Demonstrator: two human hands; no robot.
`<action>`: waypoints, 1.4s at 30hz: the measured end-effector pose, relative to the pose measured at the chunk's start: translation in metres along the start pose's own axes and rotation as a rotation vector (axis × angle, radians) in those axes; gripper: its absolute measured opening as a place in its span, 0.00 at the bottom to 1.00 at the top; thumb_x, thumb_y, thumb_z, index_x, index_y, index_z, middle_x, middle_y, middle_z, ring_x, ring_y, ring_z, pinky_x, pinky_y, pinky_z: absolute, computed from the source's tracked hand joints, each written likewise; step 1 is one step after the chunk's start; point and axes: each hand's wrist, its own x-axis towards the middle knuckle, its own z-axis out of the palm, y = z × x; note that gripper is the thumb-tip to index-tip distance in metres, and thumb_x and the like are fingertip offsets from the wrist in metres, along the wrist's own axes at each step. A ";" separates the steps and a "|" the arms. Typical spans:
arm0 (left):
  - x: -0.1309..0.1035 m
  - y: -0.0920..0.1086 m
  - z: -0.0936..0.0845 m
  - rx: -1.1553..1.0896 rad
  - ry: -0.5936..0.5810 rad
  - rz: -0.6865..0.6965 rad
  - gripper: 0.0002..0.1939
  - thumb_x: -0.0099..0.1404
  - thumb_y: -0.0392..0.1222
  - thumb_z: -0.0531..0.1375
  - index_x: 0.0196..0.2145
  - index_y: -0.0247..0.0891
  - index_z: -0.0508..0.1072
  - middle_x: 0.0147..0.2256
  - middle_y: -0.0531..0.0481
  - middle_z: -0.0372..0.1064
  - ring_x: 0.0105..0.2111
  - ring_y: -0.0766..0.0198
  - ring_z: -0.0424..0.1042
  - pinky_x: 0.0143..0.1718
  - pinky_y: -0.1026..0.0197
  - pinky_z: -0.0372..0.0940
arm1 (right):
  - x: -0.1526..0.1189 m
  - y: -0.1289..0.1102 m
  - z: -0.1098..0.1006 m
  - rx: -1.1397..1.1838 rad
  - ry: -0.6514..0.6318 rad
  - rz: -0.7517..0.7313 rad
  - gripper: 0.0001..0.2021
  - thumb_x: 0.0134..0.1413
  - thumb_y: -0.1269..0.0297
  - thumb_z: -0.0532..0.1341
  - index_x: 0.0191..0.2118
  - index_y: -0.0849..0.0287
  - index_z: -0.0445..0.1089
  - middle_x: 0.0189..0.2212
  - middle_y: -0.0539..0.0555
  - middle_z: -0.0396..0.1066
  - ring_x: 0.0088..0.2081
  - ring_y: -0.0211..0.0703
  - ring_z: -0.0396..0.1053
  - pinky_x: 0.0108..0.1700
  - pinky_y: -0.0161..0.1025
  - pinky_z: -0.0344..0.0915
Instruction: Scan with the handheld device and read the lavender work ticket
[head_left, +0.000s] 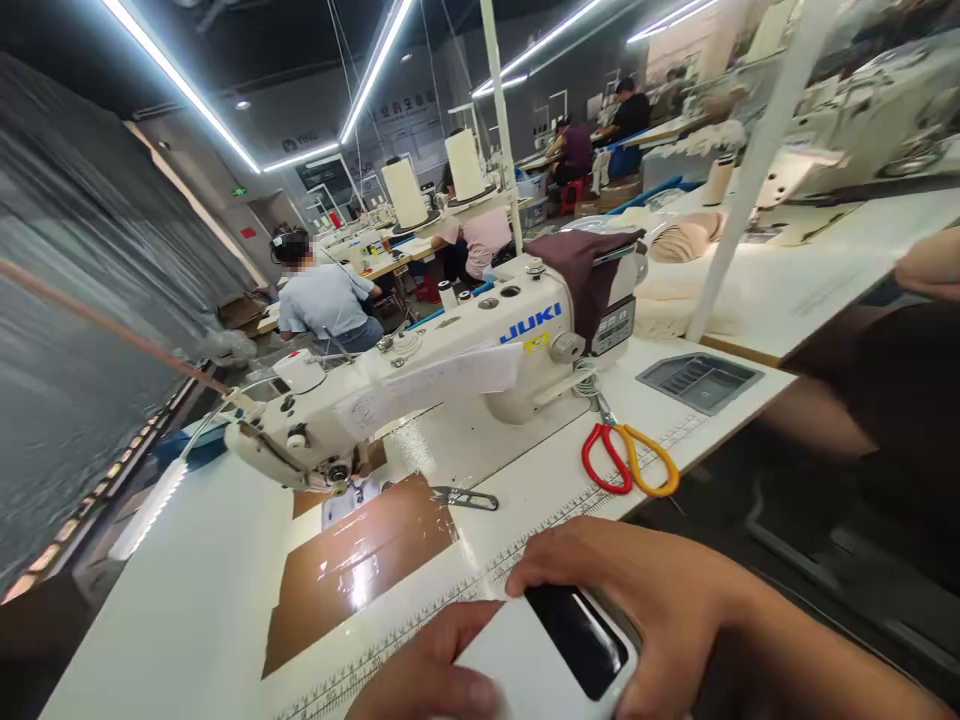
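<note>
Close in front of me is a white, rounded box-like device (517,660) with a glossy black panel; its exact kind does not show. My left hand (435,675) grips its left side, with the thumb along the edge. My right hand (637,590) wraps its far end and right side. The device's lower part is cut off by the frame. Beyond the hands stands a white JUKI sewing machine (450,350) on the table (187,570). Scissors (626,455) with one red and one orange handle lie to its right, near small thread snips (465,498).
Brown glossy sheeting (360,560) covers the table by the needle, and a printed ruler strip (420,620) follows the front edge. A grey tray (701,382) is set into the tabletop at right. A person (885,400) sits close at right; others work further back.
</note>
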 end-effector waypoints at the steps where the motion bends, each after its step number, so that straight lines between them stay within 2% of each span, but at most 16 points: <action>1: 0.000 -0.003 -0.001 0.032 -0.007 -0.001 0.30 0.47 0.47 0.72 0.46 0.28 0.75 0.35 0.42 0.73 0.32 0.61 0.73 0.33 0.66 0.62 | 0.008 0.000 0.002 -0.003 -0.042 -0.019 0.33 0.37 0.43 0.65 0.49 0.58 0.71 0.39 0.53 0.70 0.40 0.40 0.68 0.46 0.32 0.64; 2: 0.000 -0.007 -0.001 0.045 0.003 0.021 0.30 0.47 0.45 0.72 0.46 0.28 0.75 0.33 0.42 0.73 0.29 0.63 0.71 0.30 0.67 0.60 | 0.015 0.004 0.005 0.022 -0.042 -0.023 0.33 0.36 0.45 0.67 0.49 0.57 0.70 0.40 0.53 0.70 0.41 0.40 0.68 0.46 0.33 0.64; 4: -0.001 -0.015 -0.001 0.054 0.075 0.155 0.32 0.50 0.49 0.70 0.49 0.30 0.72 0.33 0.42 0.73 0.29 0.63 0.71 0.29 0.67 0.59 | 0.025 0.016 0.017 0.147 0.083 0.022 0.34 0.36 0.49 0.69 0.53 0.56 0.68 0.46 0.53 0.68 0.46 0.42 0.67 0.51 0.34 0.64; 7: 0.000 -0.025 -0.003 0.091 0.278 0.379 0.32 0.53 0.49 0.69 0.52 0.35 0.69 0.39 0.41 0.73 0.36 0.57 0.73 0.33 0.64 0.62 | 0.038 0.040 0.045 0.482 0.372 0.117 0.41 0.43 0.49 0.67 0.63 0.55 0.54 0.55 0.57 0.61 0.53 0.44 0.64 0.55 0.38 0.64; 10: 0.002 -0.029 -0.008 0.154 0.494 0.516 0.28 0.55 0.50 0.67 0.51 0.36 0.69 0.42 0.41 0.72 0.40 0.54 0.72 0.39 0.60 0.65 | 0.049 0.055 0.073 0.741 0.448 0.126 0.45 0.48 0.48 0.64 0.66 0.56 0.41 0.58 0.62 0.56 0.51 0.44 0.67 0.53 0.40 0.68; 12: 0.004 -0.031 -0.013 0.150 0.591 0.558 0.28 0.56 0.50 0.67 0.51 0.36 0.68 0.43 0.40 0.72 0.40 0.54 0.73 0.40 0.57 0.66 | 0.053 0.058 0.087 0.662 0.462 0.173 0.42 0.52 0.49 0.61 0.66 0.58 0.41 0.57 0.63 0.58 0.50 0.43 0.68 0.51 0.40 0.69; 14: 0.007 -0.033 -0.016 0.118 0.638 0.601 0.28 0.57 0.51 0.66 0.51 0.36 0.66 0.44 0.40 0.72 0.40 0.52 0.73 0.40 0.55 0.67 | 0.055 0.058 0.094 0.492 0.440 0.201 0.38 0.55 0.50 0.58 0.67 0.58 0.44 0.56 0.63 0.61 0.49 0.44 0.68 0.51 0.40 0.69; 18: 0.013 -0.039 -0.016 0.134 0.682 0.704 0.31 0.61 0.51 0.62 0.57 0.37 0.60 0.49 0.39 0.70 0.47 0.49 0.71 0.46 0.52 0.67 | 0.057 0.055 0.093 0.324 0.372 0.167 0.35 0.60 0.52 0.53 0.68 0.54 0.40 0.57 0.59 0.61 0.52 0.45 0.67 0.53 0.41 0.68; 22: 0.018 -0.052 -0.011 0.339 0.810 0.738 0.40 0.65 0.51 0.57 0.67 0.35 0.44 0.61 0.36 0.54 0.60 0.47 0.57 0.60 0.51 0.55 | 0.057 0.054 0.083 0.320 0.339 0.167 0.32 0.62 0.52 0.51 0.68 0.53 0.44 0.61 0.56 0.55 0.58 0.47 0.61 0.58 0.41 0.64; 25: 0.023 -0.061 -0.007 0.365 0.783 0.708 0.48 0.62 0.51 0.60 0.68 0.35 0.36 0.65 0.39 0.46 0.64 0.43 0.48 0.63 0.50 0.49 | 0.053 0.057 0.078 0.333 0.315 0.244 0.31 0.62 0.49 0.49 0.67 0.55 0.48 0.64 0.55 0.48 0.63 0.49 0.53 0.64 0.44 0.57; 28: 0.029 -0.061 -0.004 0.401 0.670 0.739 0.51 0.61 0.52 0.59 0.68 0.34 0.30 0.65 0.39 0.44 0.65 0.43 0.44 0.64 0.47 0.46 | 0.048 0.060 0.076 0.334 0.320 0.323 0.33 0.62 0.47 0.48 0.68 0.55 0.45 0.66 0.53 0.42 0.67 0.49 0.42 0.70 0.47 0.45; 29: 0.030 -0.060 -0.003 0.445 0.656 0.765 0.50 0.63 0.52 0.58 0.68 0.33 0.29 0.65 0.38 0.43 0.65 0.44 0.43 0.64 0.47 0.44 | 0.047 0.061 0.076 0.341 0.323 0.324 0.34 0.62 0.46 0.48 0.68 0.55 0.43 0.67 0.53 0.40 0.68 0.48 0.40 0.70 0.47 0.44; 33: 0.034 -0.059 -0.005 0.569 0.707 0.867 0.46 0.65 0.50 0.55 0.68 0.32 0.31 0.65 0.36 0.44 0.65 0.45 0.44 0.65 0.48 0.42 | 0.045 0.061 0.077 0.390 0.337 0.284 0.34 0.61 0.47 0.49 0.69 0.53 0.41 0.67 0.52 0.39 0.68 0.46 0.41 0.70 0.46 0.46; 39: 0.034 -0.062 -0.011 0.578 0.802 0.813 0.42 0.68 0.49 0.54 0.68 0.35 0.33 0.67 0.38 0.38 0.66 0.46 0.43 0.65 0.50 0.44 | 0.040 0.069 0.088 0.392 0.427 0.295 0.34 0.61 0.50 0.51 0.69 0.50 0.38 0.67 0.50 0.36 0.69 0.44 0.39 0.70 0.45 0.42; 42: 0.033 -0.057 -0.013 0.520 0.733 0.851 0.39 0.69 0.49 0.53 0.67 0.36 0.36 0.66 0.36 0.39 0.65 0.48 0.46 0.63 0.49 0.49 | 0.039 0.070 0.093 0.371 0.487 0.274 0.34 0.61 0.51 0.51 0.69 0.47 0.36 0.67 0.47 0.35 0.69 0.41 0.38 0.70 0.41 0.45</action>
